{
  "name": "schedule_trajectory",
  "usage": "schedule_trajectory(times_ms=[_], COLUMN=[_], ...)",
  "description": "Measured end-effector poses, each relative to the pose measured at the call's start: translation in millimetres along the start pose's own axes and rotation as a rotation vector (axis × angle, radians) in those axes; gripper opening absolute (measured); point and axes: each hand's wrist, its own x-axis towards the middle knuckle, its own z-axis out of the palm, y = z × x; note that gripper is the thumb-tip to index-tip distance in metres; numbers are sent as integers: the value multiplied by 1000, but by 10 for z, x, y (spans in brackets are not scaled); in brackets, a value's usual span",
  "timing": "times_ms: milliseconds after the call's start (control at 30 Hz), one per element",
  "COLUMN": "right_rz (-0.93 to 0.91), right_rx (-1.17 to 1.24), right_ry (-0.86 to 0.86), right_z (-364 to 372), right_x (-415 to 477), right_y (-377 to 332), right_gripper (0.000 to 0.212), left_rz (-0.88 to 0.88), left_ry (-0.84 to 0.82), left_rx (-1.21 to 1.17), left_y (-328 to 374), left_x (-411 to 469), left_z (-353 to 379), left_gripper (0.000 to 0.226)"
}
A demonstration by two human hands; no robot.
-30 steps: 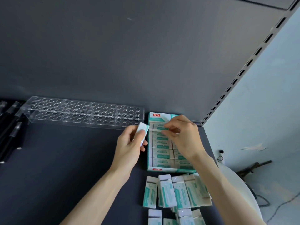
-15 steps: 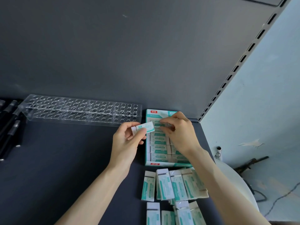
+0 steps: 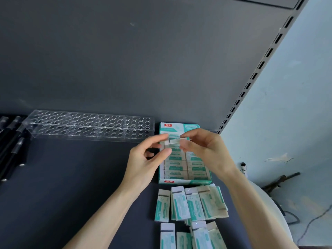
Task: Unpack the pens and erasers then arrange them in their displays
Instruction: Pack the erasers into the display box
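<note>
At the far left edge of the frame lie black pens (image 3: 10,141), and just right of them a clear pen rack (image 3: 89,125) stands against the back panel, its holes unfilled.

Right of centre, the left hand (image 3: 145,162) pinches one end of a small eraser (image 3: 175,141) between thumb and forefinger. The right hand (image 3: 206,153) pinches the other end with curled fingers. The eraser is therefore held between both hands, raised above the upper rows of the teal eraser display box (image 3: 185,181), which already holds rows of packed erasers. It is motion-blurred, so its wrapping cannot be made out.

Below the box, at lower centre-right, loose sleeved erasers (image 3: 190,203) lie scattered on the dark shelf (image 3: 71,177).

The eraser is probably very light and firm, with only a slight rubbery give, so a fingertip pinch should be enough. Any glossy film would be slick (the card sleeve likely grips better). Holding it by the two short ends leaves the long faces free to slide down into a row. It seems neither fragile nor likely to crush.
</note>
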Motion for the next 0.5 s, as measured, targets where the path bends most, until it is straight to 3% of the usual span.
schedule_trajectory(times_ms=[133, 267, 400, 500], right_rz=[5, -120, -185, -185], right_rx=[-224, -515, -756, -839], right_ry=[168, 161, 156, 144], right_z=[-179, -225, -240, -245], right_x=[42, 63, 102, 139], right_y=[96, 177, 249, 297], right_gripper=[18, 14, 18, 20], left_rz=[-48, -30, -69, -77], left_ry=[-11, -124, -339, -421], left_rx=[211, 304, 333, 344], left_y=[-59, -68, -48, -38], left_x=[-33, -142, -156, -134], left_z=[-18, -30, -181, -250], left_gripper=[48, 62, 94, 95])
